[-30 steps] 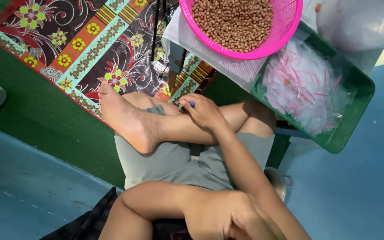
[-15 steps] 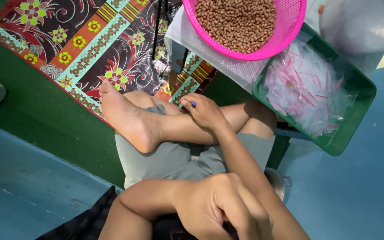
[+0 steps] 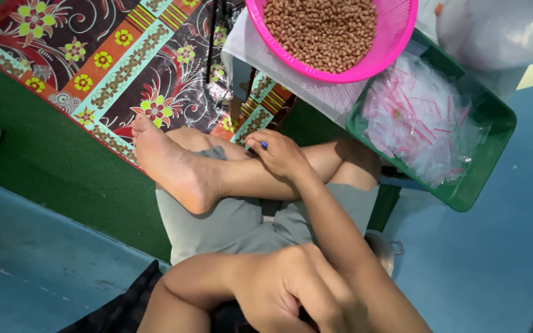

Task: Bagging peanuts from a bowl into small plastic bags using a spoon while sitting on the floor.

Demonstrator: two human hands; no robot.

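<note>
My right hand rests on my crossed shin and pinches a small blue object between thumb and fingertips. My right forearm runs from the hand down to the lower right. My left hand lies near the bottom edge with its fingers curled against that forearm, and it holds nothing. My left arm is bent, with the elbow at the lower left. A pink basket of peanuts sits just beyond my right hand, at the top.
A green tray of small clear plastic bags with red strips stands at the right. A flowered mat covers green carpet at the upper left. A metal pot sits by my leg. My bare foot points left.
My left hand has come up from the bottom edge and its fingers now curl over my right forearm. My right hand stays on the shin with the blue object.
</note>
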